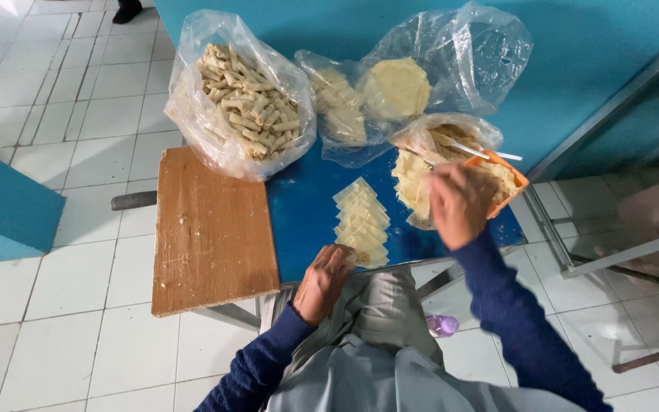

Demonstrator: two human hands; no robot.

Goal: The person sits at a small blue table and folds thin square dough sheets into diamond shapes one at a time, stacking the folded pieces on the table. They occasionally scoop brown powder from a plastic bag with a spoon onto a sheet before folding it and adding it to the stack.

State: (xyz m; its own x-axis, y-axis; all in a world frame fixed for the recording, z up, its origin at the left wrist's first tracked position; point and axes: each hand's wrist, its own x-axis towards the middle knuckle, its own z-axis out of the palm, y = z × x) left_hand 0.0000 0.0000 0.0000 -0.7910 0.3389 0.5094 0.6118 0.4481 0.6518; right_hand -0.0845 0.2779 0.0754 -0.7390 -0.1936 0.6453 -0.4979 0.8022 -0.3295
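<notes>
- The row of pale square wrappers (361,222) lies overlapped on the blue table (303,217), near its front edge.
- The left hand (322,283), fingers loosely curled and holding nothing, rests on the nearest wrapper; pressing lightly would keep the row from sliding.
- The right hand (460,203) is closed around a white utensil (473,149) over the orange filling bowl (514,185).
- Small, even scoops seem best.

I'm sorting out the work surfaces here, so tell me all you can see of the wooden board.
The wooden board is a flat brown rectangle, plain wood by its look, with a worn, lightly dusted top and pale crumbs near its corners. It lies flat on the left part of the blue table, its left and near edges overhanging the tiled floor. At its far right corner the clear bag of rolls rests partly on it. Neither hand touches it; the left hand is nearest.
</notes>
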